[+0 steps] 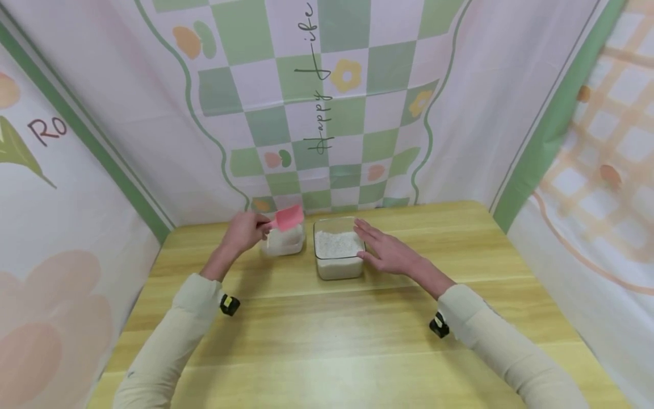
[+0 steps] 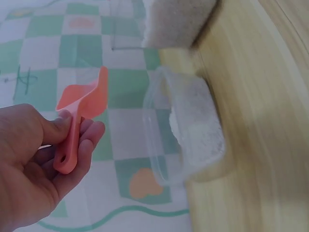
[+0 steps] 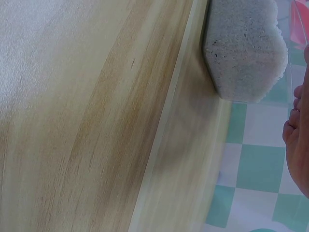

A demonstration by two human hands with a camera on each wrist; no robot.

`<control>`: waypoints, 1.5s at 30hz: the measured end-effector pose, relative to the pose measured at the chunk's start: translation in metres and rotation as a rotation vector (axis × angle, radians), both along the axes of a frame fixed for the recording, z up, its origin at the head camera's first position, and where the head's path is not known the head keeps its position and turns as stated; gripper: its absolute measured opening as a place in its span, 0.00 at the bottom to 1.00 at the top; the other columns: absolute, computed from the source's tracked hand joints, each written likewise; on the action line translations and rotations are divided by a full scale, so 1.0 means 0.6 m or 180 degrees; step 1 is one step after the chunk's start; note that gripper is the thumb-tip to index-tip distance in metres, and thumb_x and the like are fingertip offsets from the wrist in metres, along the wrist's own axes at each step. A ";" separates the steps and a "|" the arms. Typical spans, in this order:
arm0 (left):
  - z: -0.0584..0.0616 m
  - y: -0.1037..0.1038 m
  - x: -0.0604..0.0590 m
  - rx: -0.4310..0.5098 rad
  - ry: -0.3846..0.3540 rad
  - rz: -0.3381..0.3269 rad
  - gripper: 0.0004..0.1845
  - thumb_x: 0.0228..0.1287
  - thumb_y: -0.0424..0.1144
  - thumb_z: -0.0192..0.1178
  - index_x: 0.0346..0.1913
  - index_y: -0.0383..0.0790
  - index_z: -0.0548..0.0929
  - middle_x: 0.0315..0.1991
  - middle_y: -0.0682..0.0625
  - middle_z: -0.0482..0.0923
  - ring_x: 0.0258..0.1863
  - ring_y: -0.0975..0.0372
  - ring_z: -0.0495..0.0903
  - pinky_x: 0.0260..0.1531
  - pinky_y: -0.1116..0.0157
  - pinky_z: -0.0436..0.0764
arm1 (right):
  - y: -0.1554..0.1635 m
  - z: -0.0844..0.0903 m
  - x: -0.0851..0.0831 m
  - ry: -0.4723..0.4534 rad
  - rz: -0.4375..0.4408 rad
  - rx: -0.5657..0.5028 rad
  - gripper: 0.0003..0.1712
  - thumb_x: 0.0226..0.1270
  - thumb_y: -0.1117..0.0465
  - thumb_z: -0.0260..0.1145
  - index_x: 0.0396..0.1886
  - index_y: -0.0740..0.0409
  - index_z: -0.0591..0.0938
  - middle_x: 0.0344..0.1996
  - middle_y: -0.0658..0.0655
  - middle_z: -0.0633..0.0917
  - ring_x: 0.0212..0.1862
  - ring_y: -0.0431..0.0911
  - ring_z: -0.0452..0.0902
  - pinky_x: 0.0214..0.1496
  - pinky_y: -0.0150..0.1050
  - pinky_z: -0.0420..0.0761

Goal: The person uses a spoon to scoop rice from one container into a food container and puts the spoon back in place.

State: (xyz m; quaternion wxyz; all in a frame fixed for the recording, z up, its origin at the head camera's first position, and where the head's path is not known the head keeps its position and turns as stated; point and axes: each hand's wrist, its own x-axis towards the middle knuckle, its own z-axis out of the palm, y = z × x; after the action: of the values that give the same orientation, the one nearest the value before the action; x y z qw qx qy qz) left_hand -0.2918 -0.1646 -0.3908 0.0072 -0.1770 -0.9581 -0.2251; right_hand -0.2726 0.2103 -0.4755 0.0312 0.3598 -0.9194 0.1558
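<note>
- nearest thing is just the wooden table (image 1: 327, 341), both sleeves coming in over it, nothing else on the front half

- right hand (image 1: 390, 253) sits flat against the right wall of the bigger clear tub (image 1: 339, 248), fingers straight and a bit spread, bracing it, not curled round anything. I'd keep that palm planted so the tub can't skate when the scoop digs in

- that tub is heaped with white grain, looks like rice (image 1: 337, 243), filled nearly to the rim. So shallow bites, I reckon; a deep plunge would probably push grains over the edge

- left hand (image 1: 246, 232) pinches the handle of the pink scoop (image 1: 288, 218), thumb on top and fingers curled underneath. The left wrist view shows it well: scoop (image 2: 79, 121) tipped bowl-up, and the bowl looks empty as far as I can tell

- scoop hangs above the smaller container (image 1: 284, 241) at the back left, just beside the big tub; it has some white grain in it (image 2: 195, 130) but sits lower

- my take: hold the scoop level on the way across and low over the rim; the walls are thin and look easy to knock
</note>
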 end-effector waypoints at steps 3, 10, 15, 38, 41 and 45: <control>0.012 0.016 0.001 -0.0114 0.0030 -0.0085 0.10 0.69 0.33 0.61 0.47 0.34 0.88 0.36 0.44 0.89 0.35 0.56 0.88 0.40 0.59 0.87 | 0.001 0.000 0.000 -0.0006 -0.0015 -0.0010 0.40 0.78 0.47 0.52 0.78 0.66 0.54 0.80 0.65 0.51 0.79 0.58 0.52 0.76 0.55 0.63; 0.033 0.052 0.004 -0.0440 0.0279 -0.0380 0.13 0.60 0.23 0.60 0.43 0.37 0.90 0.33 0.46 0.88 0.30 0.59 0.82 0.32 0.65 0.79 | 0.001 0.000 0.000 -0.0015 -0.0011 -0.0052 0.39 0.78 0.47 0.52 0.78 0.66 0.55 0.79 0.65 0.52 0.78 0.58 0.53 0.75 0.55 0.65; 0.035 0.073 0.002 -0.0531 0.0397 -0.0582 0.12 0.61 0.24 0.59 0.35 0.41 0.90 0.27 0.49 0.85 0.24 0.62 0.70 0.27 0.67 0.69 | -0.001 -0.001 0.000 0.0001 0.0012 -0.0051 0.39 0.78 0.48 0.53 0.77 0.67 0.55 0.79 0.65 0.52 0.78 0.59 0.53 0.74 0.56 0.65; 0.022 0.169 0.000 -0.1285 0.0524 -0.0879 0.16 0.54 0.17 0.57 0.40 0.37 0.86 0.35 0.46 0.87 0.31 0.58 0.83 0.28 0.67 0.82 | -0.001 0.002 0.005 0.0005 0.0012 -0.0048 0.40 0.78 0.47 0.52 0.78 0.65 0.54 0.80 0.63 0.50 0.79 0.58 0.51 0.76 0.55 0.63; 0.018 0.184 -0.001 -0.1469 0.0576 -0.0907 0.14 0.57 0.19 0.57 0.38 0.38 0.86 0.34 0.46 0.87 0.29 0.59 0.83 0.26 0.66 0.82 | -0.001 0.004 0.006 -0.0010 0.0005 -0.0036 0.39 0.78 0.47 0.52 0.78 0.65 0.54 0.80 0.63 0.50 0.79 0.58 0.51 0.76 0.55 0.63; 0.005 0.203 -0.003 -0.1729 0.0775 -0.0914 0.10 0.60 0.22 0.59 0.34 0.40 0.86 0.33 0.47 0.87 0.30 0.56 0.84 0.28 0.61 0.85 | -0.002 0.005 0.006 -0.0023 -0.0004 -0.0011 0.40 0.78 0.47 0.53 0.78 0.65 0.55 0.80 0.63 0.50 0.79 0.58 0.51 0.75 0.55 0.64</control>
State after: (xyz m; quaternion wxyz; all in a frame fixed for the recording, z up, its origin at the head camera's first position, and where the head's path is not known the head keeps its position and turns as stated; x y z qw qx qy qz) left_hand -0.2937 -0.0430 -0.3878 0.0424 -0.3314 -0.9404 0.0628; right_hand -0.2692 0.2091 -0.4725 0.0286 0.3586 -0.9195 0.1587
